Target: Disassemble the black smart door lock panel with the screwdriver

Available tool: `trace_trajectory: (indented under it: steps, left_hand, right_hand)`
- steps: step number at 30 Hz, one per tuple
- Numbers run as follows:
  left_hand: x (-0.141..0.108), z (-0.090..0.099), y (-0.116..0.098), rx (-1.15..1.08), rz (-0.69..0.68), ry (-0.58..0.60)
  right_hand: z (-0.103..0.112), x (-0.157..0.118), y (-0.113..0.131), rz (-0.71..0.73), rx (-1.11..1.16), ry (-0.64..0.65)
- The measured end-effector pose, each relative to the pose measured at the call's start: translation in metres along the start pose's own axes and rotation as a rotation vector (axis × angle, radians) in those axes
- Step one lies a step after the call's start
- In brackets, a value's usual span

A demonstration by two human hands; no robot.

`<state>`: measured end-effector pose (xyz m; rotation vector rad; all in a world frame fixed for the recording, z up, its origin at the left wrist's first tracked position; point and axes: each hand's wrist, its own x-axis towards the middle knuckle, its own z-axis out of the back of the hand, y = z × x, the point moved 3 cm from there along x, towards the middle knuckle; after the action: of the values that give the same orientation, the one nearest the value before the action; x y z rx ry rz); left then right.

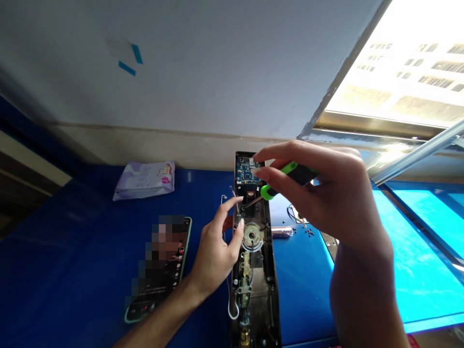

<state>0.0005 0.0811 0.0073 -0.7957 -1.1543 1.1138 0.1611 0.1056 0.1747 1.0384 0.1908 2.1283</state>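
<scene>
A long black electronic lock housing (pixel 259 285) lies with its inside facing up. At its far end is a blue circuit board (pixel 247 170), and a round metal disc (pixel 252 235) sits near the middle. My left hand (pixel 219 249) grips the housing's left side, thumb and forefinger on the edge, other fingers partly hidden behind it. A green and black screwdriver (pixel 290 180) is held in my right hand (pixel 322 188), its shaft slanting down into the housing just beyond the disc. My right fingertips hover over the circuit board. A thin white wire (pixel 232 309) loops along the left side.
On the blue tabletop (pixel 83 251), a phone with a lit screen (pixel 163 275) lies left of my left hand. A pale purple packet (pixel 145 180) rests by the wall. Several small dark screws (pixel 309 233) and a shiny wrapped cylinder (pixel 282 232) lie right of the housing.
</scene>
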Motion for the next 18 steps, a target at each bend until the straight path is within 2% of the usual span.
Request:
trace_trajectory:
  steps: [5, 11, 18]
  left_hand:
    - [0.0002, -0.0003, 0.0009, -0.010, -0.004, -0.005]
    - [0.0013, -0.0005, 0.0000, -0.022, -0.015, -0.007]
    - [0.0013, -0.0003, 0.0006, -0.014, -0.009, -0.007]
  right_hand:
    - [0.0020, -0.0026, 0.0082, 0.041, 0.052, 0.086]
    - [0.0004, 0.0002, 0.0032, 0.002, -0.026, -0.012]
    - [0.0043, -0.0015, 0.0036, 0.035, -0.016, 0.036]
